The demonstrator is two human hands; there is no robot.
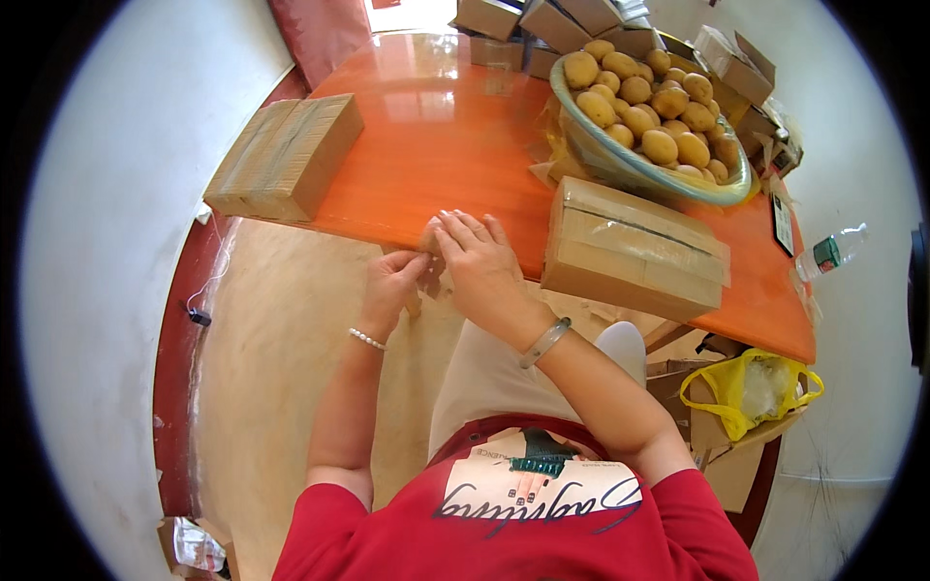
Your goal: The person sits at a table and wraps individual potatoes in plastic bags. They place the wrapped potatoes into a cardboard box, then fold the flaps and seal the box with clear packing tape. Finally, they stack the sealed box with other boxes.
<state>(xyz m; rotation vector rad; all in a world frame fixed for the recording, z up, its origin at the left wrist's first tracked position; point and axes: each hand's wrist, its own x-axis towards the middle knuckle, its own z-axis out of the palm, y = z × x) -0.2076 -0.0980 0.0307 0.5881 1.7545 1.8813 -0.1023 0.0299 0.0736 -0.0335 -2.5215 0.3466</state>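
My left hand (393, 287) is at the near edge of the orange table (429, 160), with thumb and forefinger pinched on a small piece of thin brownish material (431, 279), perhaps packing tape. My right hand (476, 269) lies palm down over the table edge beside it, fingers stretched forward. Its thumb and whatever is under its palm are hidden. To the right sits a taped cardboard box (636, 250) near the edge. Another taped cardboard box (287, 156) rests on the table's left side. Both boxes look closed.
A pale basin (581, 120) heaped with potatoes (657, 145) stands at the back right. Cardboard boxes (556, 29) are piled behind it. Farther right are a phone-like device (782, 224) and a clear plastic bottle (832, 252). A yellow plastic bag (734, 421) sits low on the right.
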